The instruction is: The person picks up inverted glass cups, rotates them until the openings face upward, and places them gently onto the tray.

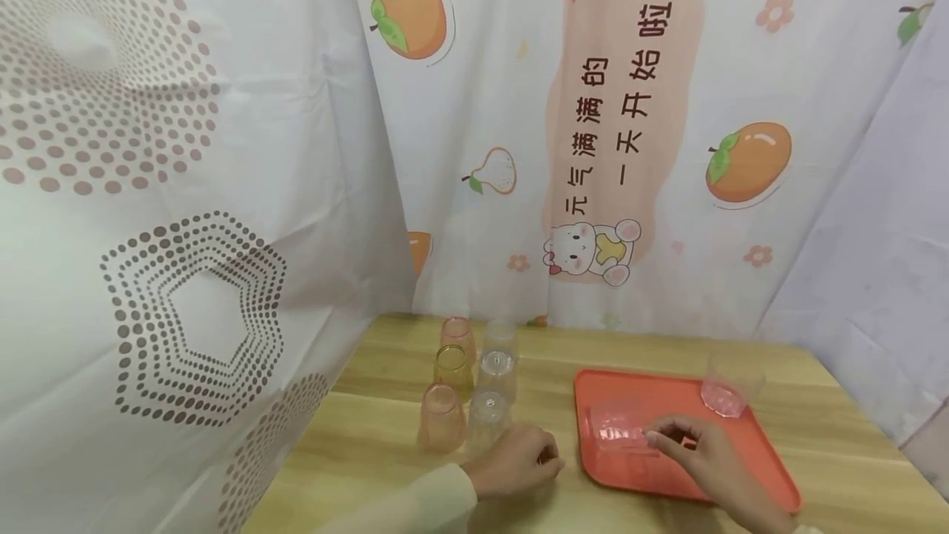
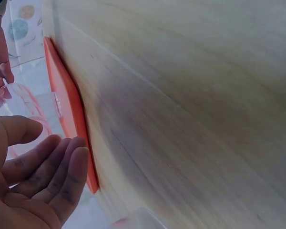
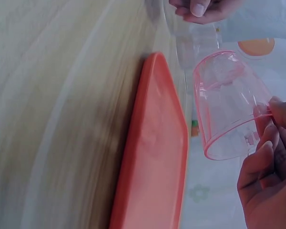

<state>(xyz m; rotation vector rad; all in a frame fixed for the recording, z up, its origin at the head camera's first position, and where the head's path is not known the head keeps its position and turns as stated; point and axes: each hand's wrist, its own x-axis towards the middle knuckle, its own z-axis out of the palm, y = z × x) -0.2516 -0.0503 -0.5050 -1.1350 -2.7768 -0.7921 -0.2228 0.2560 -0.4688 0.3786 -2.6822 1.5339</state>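
My right hand [image 1: 700, 456] pinches a transparent pink cup [image 3: 229, 105] at its rim between thumb and fingers. The cup lies tipped on its side above the red tray [image 1: 645, 472], and in the head view it looks almost colourless. Toward the tray's far right corner sits another pinkish clear cup [image 1: 725, 398]. My left hand [image 1: 515, 464] is over the table left of the tray, fingers loosely bent and nothing in them. Right beside it stands a clear cup [image 1: 487, 414], partly overlapped by the hand in the head view.
Two rows of upside-down cups stand left of the tray: a near pink cup [image 1: 442, 419], a yellow cup [image 1: 454, 369], a far pink cup [image 1: 458, 338] and several clear ones. Printed curtains [image 1: 482, 105] hang along the wooden table's [image 1: 356, 435] left and back edges.
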